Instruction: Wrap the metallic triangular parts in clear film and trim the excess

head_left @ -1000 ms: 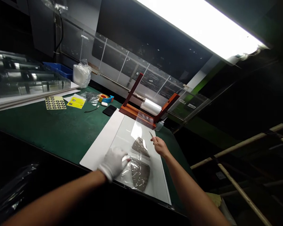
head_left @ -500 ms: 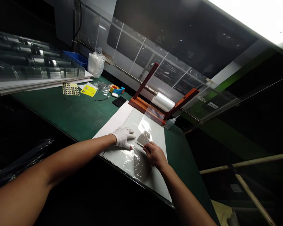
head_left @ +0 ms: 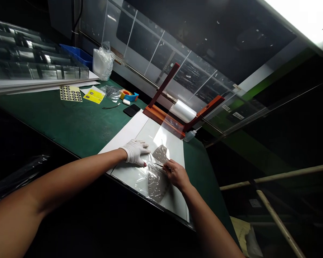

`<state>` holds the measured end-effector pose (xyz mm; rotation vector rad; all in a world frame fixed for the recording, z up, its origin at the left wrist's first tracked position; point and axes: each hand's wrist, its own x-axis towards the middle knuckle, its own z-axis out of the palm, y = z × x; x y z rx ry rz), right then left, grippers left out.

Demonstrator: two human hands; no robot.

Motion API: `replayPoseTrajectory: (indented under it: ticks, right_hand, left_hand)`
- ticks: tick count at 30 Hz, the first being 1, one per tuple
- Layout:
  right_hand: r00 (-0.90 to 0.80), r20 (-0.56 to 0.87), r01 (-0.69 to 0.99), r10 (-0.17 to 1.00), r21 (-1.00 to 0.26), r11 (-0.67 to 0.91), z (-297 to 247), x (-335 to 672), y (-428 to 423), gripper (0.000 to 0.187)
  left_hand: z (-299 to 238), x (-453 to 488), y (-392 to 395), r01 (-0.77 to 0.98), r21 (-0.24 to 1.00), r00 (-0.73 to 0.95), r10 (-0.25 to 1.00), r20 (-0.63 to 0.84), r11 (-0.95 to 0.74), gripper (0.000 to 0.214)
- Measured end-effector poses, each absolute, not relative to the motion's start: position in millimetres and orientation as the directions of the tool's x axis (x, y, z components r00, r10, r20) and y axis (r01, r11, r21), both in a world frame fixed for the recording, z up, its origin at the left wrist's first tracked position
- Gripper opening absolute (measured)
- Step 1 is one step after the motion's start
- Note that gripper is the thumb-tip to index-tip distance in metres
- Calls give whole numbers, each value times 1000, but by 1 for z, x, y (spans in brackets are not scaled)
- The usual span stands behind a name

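Pressing clear film [head_left: 140, 177] flat with an open, white-gloved left hand [head_left: 134, 152], a worker pinches a fine-pointed metal tool [head_left: 159, 165] in the bare right hand [head_left: 176, 175]. One grey patterned sheet [head_left: 156, 184] lies under the film, a second grey sheet [head_left: 160, 154] just beyond, both on a white board [head_left: 167, 138]; a film roll [head_left: 182, 111] sits on an orange wooden stand [head_left: 161, 116] behind.

Two grey fan-shaped sheets lie flat, the upper sheet [head_left: 160, 154] at 12 o'clock from the lower sheet [head_left: 157, 184], which sits under wrinkled clear film [head_left: 136, 179]. The gloved left hand [head_left: 134, 153] rests on the film. The bare right hand [head_left: 177, 175] pinches tweezers [head_left: 158, 165], their tips pointing to 9 o'clock, between the sheets.
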<state>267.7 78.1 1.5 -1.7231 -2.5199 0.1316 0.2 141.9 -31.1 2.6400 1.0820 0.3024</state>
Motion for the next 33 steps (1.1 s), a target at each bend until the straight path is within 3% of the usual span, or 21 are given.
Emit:
replayPoseTrajectory:
  ticks: [8, 13, 16, 19, 21, 24, 27, 30, 31, 33]
  right_hand:
    - [-182, 48, 974, 982, -132, 186, 14, 376, 28, 23]
    - [-78, 166, 964, 983, -240, 117, 9, 374, -4, 30]
    - [-130, 201, 920, 971, -340, 193, -4, 327, -18, 36]
    - [-240, 180, 858, 954, -419, 296, -16, 275, -29, 61]
    - [-290, 132, 858, 948, -404, 318, -21, 251, -36, 76]
    - [-305, 64, 896, 950, -318, 309, -25, 240, -43, 75]
    - [-319, 75, 900, 945, -290, 326, -29, 246, -52, 81]
    - [-338, 125, 881, 933, -306, 361, -36, 250, -66, 93]
    - [-345, 148, 867, 927, -327, 375, -39, 249, -72, 95]
    - [-358, 203, 826, 911, -387, 411, -44, 245, -86, 99]
  left_hand:
    - [-28, -1, 141, 650, 346, 694, 714, 92, -676, 80]
    - [-28, -2, 139, 640, 359, 692, 713, 113, -679, 77]
    - [-32, -2, 138, 634, 372, 686, 715, 132, -678, 79]
    - [-34, -1, 139, 636, 394, 665, 730, 156, -664, 82]
    - [-32, -1, 139, 643, 414, 638, 750, 176, -644, 80]
    - [-24, -6, 122, 664, 452, 568, 795, 212, -595, 71]
    - [-22, -12, 68, 702, 498, 432, 860, 271, -510, 60]
    - [-33, -10, -15, 704, 609, 186, 922, 338, -365, 43]
    - [-38, -7, -41, 583, 773, -19, 947, 321, -250, 38]
    - [-48, 1, -81, 232, 972, -251, 968, 24, 36, 46]
